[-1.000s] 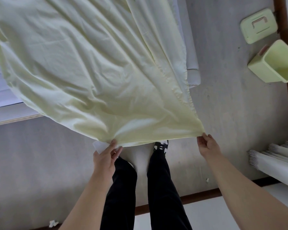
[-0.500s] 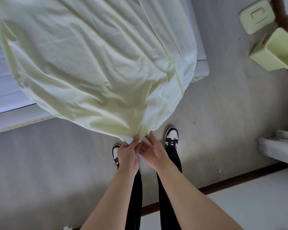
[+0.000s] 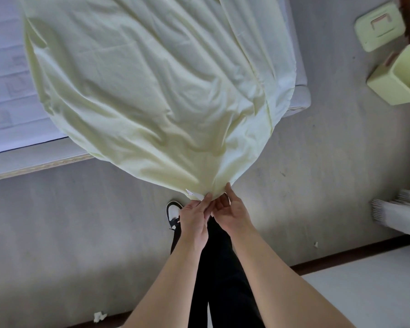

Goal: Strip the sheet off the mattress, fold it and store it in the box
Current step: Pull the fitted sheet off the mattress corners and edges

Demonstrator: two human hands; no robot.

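Centrally, left hand [image 3: 194, 218] and right hand [image 3: 232, 214] are pinching the sheet [image 3: 152, 91] corners together; bare floor [image 3: 81, 221] is lying around them.

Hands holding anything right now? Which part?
Both. The left hand and right hand pinch the pale yellow sheet at its near edge, the two grips brought together at one point.

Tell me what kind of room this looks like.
Probably a bedroom. A pale sheet hangs off a mattress on a low bed base, and a storage box with its lid sits on the floor.
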